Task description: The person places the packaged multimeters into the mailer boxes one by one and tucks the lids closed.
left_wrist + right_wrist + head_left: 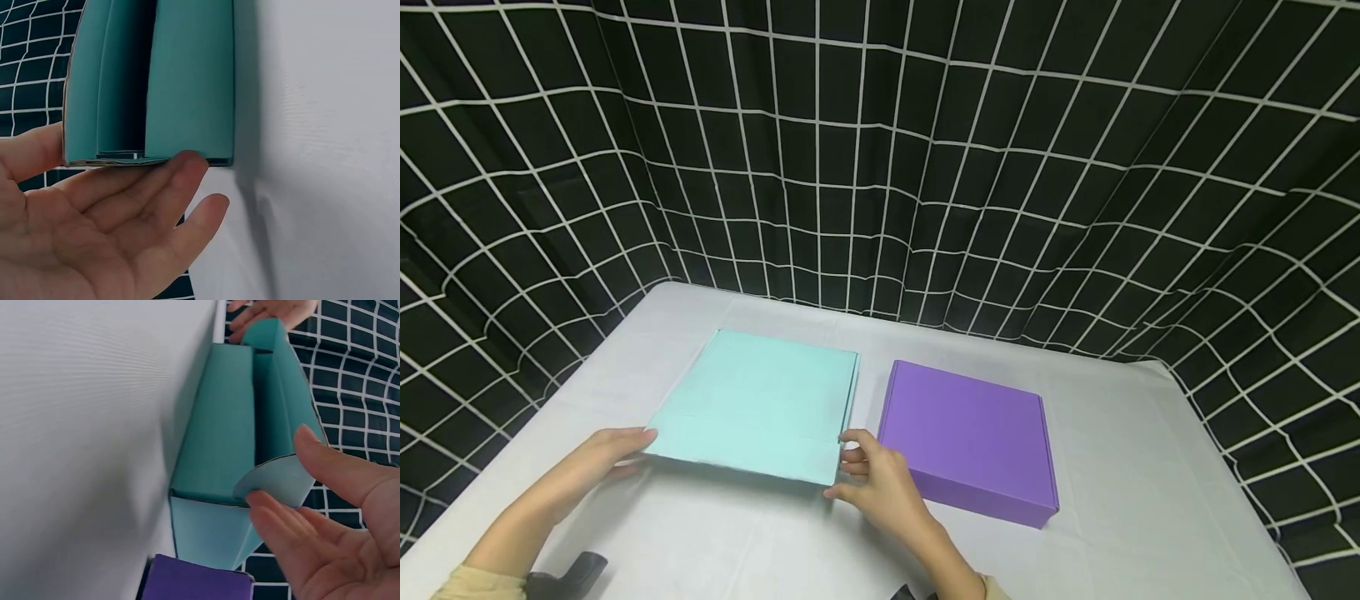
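A flat turquoise cardboard box lies left of the middle on the white table. Its lid stands a little raised at the near edge, with a dark gap behind the front wall in the left wrist view. My left hand holds the lid's near left corner, thumb on top and fingers against the side. At the near right corner, my right hand pinches the lid around its rounded side flap. To the right sits a closed purple box, close to the right hand and not held.
White cloth covers the table. A black curtain with a white grid rises behind it and along both sides. Dark wrist gear shows beside the left forearm.
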The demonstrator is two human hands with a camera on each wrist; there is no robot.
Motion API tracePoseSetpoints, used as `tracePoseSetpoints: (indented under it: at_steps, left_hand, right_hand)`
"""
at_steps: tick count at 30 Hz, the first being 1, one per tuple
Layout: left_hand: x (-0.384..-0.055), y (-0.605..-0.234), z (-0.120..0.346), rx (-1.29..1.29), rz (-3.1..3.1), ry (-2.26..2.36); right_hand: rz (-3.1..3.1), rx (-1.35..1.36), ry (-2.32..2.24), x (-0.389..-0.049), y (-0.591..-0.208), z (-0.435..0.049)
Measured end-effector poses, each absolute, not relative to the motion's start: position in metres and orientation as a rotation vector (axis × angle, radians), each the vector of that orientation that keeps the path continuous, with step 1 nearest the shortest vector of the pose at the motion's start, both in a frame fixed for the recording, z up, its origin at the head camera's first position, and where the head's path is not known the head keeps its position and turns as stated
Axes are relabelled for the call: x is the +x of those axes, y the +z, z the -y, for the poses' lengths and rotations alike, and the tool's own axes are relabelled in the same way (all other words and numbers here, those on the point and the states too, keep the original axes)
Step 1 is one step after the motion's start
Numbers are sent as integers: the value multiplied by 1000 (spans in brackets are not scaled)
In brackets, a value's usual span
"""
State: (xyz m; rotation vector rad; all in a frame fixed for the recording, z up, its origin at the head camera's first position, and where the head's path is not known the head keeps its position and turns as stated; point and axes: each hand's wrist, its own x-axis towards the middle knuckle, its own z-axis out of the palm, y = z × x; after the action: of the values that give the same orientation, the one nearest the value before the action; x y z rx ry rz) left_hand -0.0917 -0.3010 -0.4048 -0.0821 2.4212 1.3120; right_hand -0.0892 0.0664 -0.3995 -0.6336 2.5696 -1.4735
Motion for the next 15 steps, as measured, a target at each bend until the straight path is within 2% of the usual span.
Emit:
tracePoseSetpoints:
  at_steps: [8,15]
  left_hand:
    - [-91,-411,301,-85,-2423,1294]
    - [-91,-414,305,-39,-2425,1369]
  right_hand:
    - [-2688,-811,-1460,-87,-408,-65]
    - [-2818,-820,-1385,-87,-409,-60]
